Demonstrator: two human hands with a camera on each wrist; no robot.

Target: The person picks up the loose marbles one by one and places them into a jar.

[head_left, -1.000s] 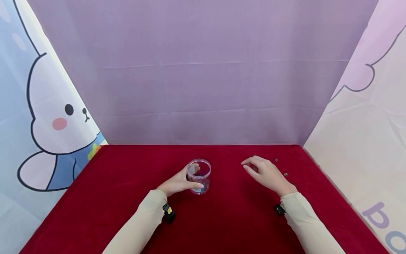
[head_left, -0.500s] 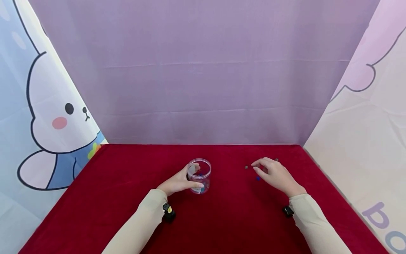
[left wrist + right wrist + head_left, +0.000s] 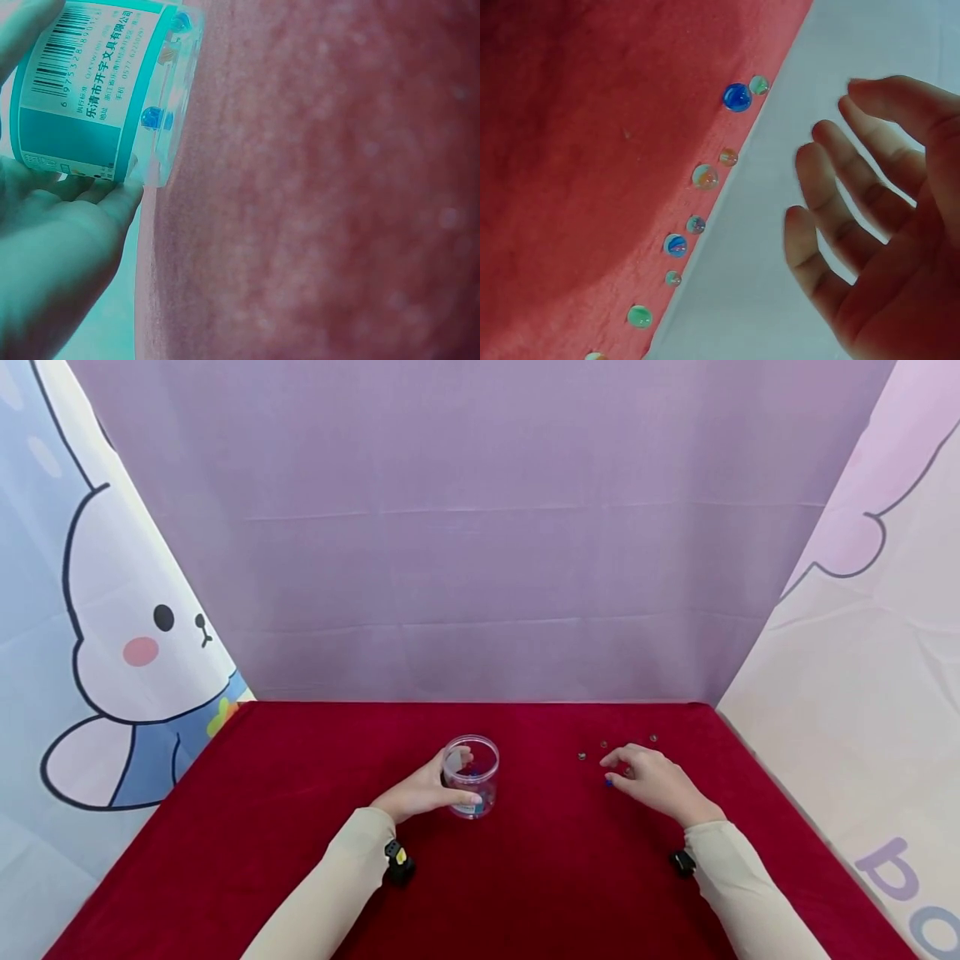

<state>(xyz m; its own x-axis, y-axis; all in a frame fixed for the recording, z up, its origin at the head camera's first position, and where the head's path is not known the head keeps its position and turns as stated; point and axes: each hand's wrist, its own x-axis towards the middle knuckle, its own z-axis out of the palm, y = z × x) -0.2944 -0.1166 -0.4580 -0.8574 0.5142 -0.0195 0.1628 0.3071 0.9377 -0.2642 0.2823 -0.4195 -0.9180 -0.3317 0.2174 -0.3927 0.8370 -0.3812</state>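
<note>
One R hand [image 3: 654, 783], half-spread w/ nothing held, has come down right by blue marble [image 3: 608, 782], now w/in reach; L hand [image 3: 420, 792] still grips clear jar [image 3: 486, 777].

"What about the jar [image 3: 488, 787]?"

"Clear, round, upright, open at the top, with the left hand [image 3: 423, 792] curled around its side. Its label [image 3: 82, 90] is white with teal bands, a barcode and Chinese print."

"Anything inside?"

"Glass marbles near the base; a blue one [image 3: 151, 117] shows plainest through the wall."

"And the loose ones?"

"Scattered on the red surface [image 3: 540, 877], right of the jar. A deep blue marble [image 3: 608, 782] sits just beside the right hand's [image 3: 658, 782] thumb."

"Others?"

"A green marble [image 3: 640, 316] and a blue-swirled marble [image 3: 676, 245], in a loose slanting row with smaller, clear-and-orange ones."
</note>
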